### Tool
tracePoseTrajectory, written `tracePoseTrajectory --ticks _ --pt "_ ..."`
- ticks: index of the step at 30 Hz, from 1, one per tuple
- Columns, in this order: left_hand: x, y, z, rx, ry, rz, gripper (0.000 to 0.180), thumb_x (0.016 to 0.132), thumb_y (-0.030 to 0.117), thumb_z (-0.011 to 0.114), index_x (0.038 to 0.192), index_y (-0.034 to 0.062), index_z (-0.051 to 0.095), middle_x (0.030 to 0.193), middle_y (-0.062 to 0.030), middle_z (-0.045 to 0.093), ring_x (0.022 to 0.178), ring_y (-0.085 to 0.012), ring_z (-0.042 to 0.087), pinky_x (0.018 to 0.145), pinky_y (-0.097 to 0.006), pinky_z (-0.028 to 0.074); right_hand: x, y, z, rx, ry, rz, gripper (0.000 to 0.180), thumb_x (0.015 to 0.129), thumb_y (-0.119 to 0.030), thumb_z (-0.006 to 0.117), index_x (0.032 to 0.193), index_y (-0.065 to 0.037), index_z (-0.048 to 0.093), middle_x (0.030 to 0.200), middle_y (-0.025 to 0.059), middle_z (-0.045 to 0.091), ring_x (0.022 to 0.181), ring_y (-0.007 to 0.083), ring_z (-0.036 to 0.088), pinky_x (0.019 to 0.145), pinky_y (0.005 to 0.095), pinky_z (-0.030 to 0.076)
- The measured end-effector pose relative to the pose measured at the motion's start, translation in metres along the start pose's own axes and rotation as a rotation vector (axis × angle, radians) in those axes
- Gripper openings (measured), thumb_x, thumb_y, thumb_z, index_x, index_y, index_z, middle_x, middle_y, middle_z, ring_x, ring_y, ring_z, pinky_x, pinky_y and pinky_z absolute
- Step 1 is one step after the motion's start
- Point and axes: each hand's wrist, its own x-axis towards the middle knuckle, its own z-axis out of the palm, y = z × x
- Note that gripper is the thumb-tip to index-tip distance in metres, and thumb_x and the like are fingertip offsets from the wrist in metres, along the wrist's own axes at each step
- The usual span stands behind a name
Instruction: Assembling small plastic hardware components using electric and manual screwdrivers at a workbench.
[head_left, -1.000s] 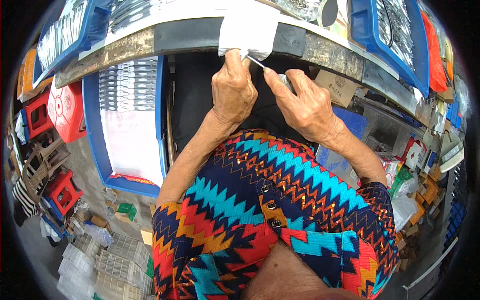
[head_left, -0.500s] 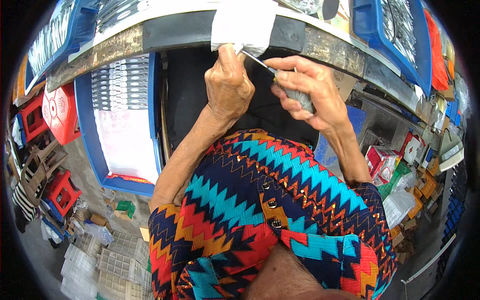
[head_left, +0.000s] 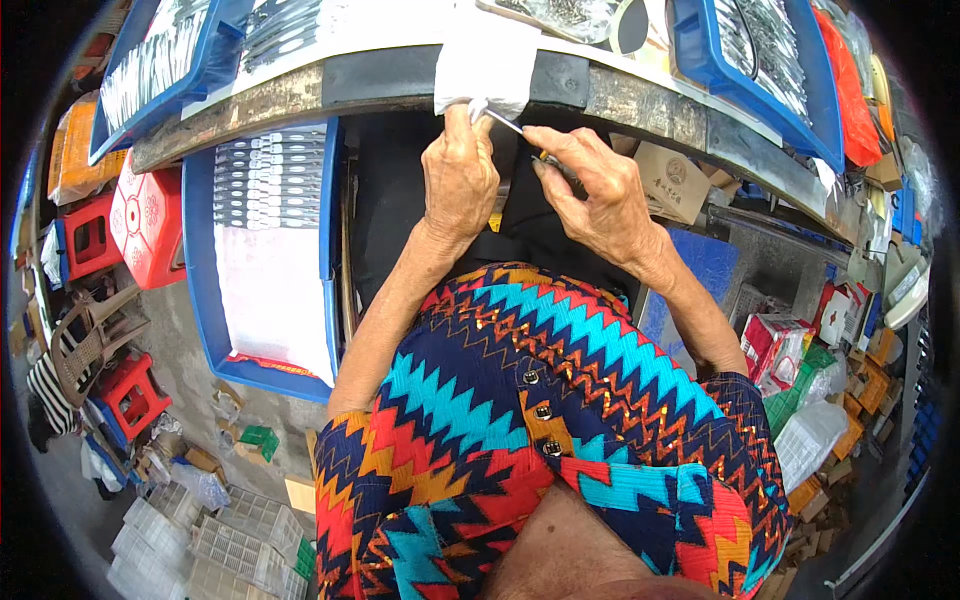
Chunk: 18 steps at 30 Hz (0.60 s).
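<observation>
- While the left hand (head_left: pixel 460 185) pinches a small white piece (head_left: pixel 479 106) between thumb and fingers at the upper centre of the frame, the right hand (head_left: pixel 605 195) grips a slim tool (head_left: pixel 505 123) just beside it.
- The tool's thin metal shaft slants up and to the left, its end meeting the small white piece; whether it goes inside cannot be told. Its handle is mostly hidden by the curled fingers.
- Right behind the small white piece, a white cloth (head_left: pixel 487 65) hangs over the front edge of the table (head_left: pixel 640 100), across a black covering strip (head_left: pixel 385 75).
- On the table, one blue tray (head_left: pixel 218 60) stands at the upper left and another blue bin (head_left: pixel 700 40) at the upper right, both filled with slender grey pieces.
- Left of centre, below the table edge, a large blue crate (head_left: pixel 205 290) holds rows of dark-and-white pieces above a pale sheet (head_left: pixel 270 290).
- A red stool (head_left: pixel 150 225) stands to its left, and pale plastic baskets (head_left: pixel 240 545) are stacked at the lower left.
</observation>
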Motion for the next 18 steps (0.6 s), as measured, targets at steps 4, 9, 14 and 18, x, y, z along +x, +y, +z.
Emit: tracePoseTrajectory --ticks 4,9,14,18 --pt "0.001 -0.003 0.004 -0.022 0.015 -0.008 0.012 0.090 0.009 0.043 0.090 -0.0026 0.044 0.054 -0.0108 0.050 0.045 -0.0234 0.053 0.040 -0.033 0.037 0.004 0.002 0.000 0.002 -0.028 -0.005 0.030 0.071 0.000 0.059 0.101 -0.002 0.056 0.070 0.0118 0.051 0.055 0.0255 0.052 0.046 0.0329 0.044" --pt "0.003 -0.002 0.004 0.013 0.014 0.039 0.014 0.090 0.007 0.043 0.097 -0.0052 0.044 0.052 -0.0124 0.047 0.044 -0.0231 0.053 0.038 -0.033 0.036 0.010 0.001 -0.002 0.071 -0.046 0.031 0.028 0.071 0.000 0.059 0.099 -0.001 0.057 0.070 0.0128 0.054 0.056 0.0260 0.053 0.047 0.0321 0.044" --pt "0.003 -0.003 0.005 0.016 0.001 0.004 0.016 0.083 0.000 0.047 0.096 -0.0072 0.042 0.057 -0.0194 0.051 0.053 -0.0334 0.057 0.043 -0.037 0.042 0.015 -0.006 -0.007 0.325 -0.092 0.329 0.021 0.076 -0.004 0.058 0.096 0.001 0.060 0.068 0.0099 0.058 0.056 0.0117 0.052 0.050 0.0247 0.041" --pt "0.003 -0.005 0.006 -0.010 0.048 0.052 0.016 0.087 0.004 0.045 0.099 -0.0067 0.043 0.053 -0.0138 0.048 0.046 -0.0265 0.056 0.039 -0.033 0.038 0.022 -0.014 -0.016 0.430 -0.193 0.609 0.021 0.077 -0.007 0.059 0.097 0.000 0.060 0.063 0.0035 0.056 0.051 0.0058 0.047 0.046 0.0207 0.037"
